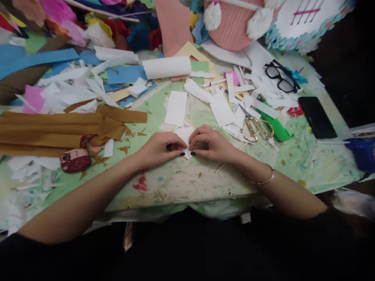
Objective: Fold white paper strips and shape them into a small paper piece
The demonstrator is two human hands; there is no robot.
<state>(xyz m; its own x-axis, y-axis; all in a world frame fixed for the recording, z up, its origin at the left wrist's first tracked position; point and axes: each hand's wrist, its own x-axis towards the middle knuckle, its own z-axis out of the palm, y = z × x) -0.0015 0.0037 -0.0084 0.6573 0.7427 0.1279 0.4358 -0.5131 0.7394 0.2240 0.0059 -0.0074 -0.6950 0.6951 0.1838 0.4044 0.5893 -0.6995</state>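
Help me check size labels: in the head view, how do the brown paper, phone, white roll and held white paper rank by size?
1. Brown paper
2. White roll and phone: too alike to rank
3. Held white paper, as visible; fingers partly cover it

Muted light, soft shadows, dark upper right, blurred, stretched margins

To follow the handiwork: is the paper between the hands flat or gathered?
Gathered at its near end: the paper narrows between the left hand and right hand, while its far end spreads wider.
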